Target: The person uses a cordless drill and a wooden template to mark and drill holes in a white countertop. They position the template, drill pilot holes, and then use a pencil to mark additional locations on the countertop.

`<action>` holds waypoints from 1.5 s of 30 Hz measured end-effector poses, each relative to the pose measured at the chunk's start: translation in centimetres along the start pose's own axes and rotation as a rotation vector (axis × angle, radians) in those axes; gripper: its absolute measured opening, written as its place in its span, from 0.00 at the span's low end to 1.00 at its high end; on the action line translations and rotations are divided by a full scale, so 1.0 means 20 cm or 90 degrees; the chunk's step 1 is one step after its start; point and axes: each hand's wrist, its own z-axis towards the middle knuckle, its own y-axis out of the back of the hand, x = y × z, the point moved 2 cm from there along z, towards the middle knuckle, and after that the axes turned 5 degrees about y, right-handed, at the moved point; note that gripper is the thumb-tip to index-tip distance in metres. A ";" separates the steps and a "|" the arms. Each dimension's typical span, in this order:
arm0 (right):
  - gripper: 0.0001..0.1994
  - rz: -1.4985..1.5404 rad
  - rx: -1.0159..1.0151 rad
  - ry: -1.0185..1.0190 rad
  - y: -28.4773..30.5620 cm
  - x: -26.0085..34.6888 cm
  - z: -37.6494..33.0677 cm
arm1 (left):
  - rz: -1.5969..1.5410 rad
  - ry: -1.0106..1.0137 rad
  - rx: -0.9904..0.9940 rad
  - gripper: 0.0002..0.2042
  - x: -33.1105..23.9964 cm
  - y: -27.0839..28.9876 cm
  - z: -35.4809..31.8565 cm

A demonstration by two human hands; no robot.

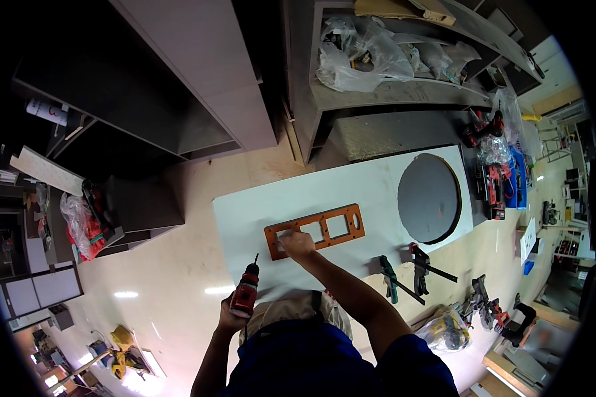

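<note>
A white board (371, 185) lies before me, with an orange template (326, 229) resting flat on it. The template has several square openings and a rounded one at its right end. My right hand (297, 245) reaches onto the template's left part, its fingers bent together over the left opening. Whatever they may hold is hidden. Near the board's front left edge, my left hand (230, 319) grips a red and black cordless drill (245, 292), its thin bit pointing up and away from me, apart from the template.
A large round cutout (430, 198) fills the board's right end. Two clamps, one green (389, 281) and one black (420, 271), sit at its front edge. Power tools (491, 188) lie beyond its right side. Behind stands a dark cabinet with plastic bags (364, 56).
</note>
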 end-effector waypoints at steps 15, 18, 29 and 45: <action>0.07 0.282 -0.297 0.152 0.14 0.10 -0.23 | -0.084 -0.084 0.142 0.17 -0.02 0.00 0.06; 0.07 0.298 -0.330 0.135 0.16 0.12 -0.26 | -0.155 -0.011 0.188 0.17 -0.01 -0.01 0.07; 0.07 0.281 -0.396 0.146 0.22 0.13 -0.32 | -0.089 -0.010 0.199 0.19 -0.17 0.02 0.09; 0.11 0.163 -0.387 0.217 0.15 -0.14 -0.31 | 0.108 0.259 0.352 0.21 -0.43 0.02 0.47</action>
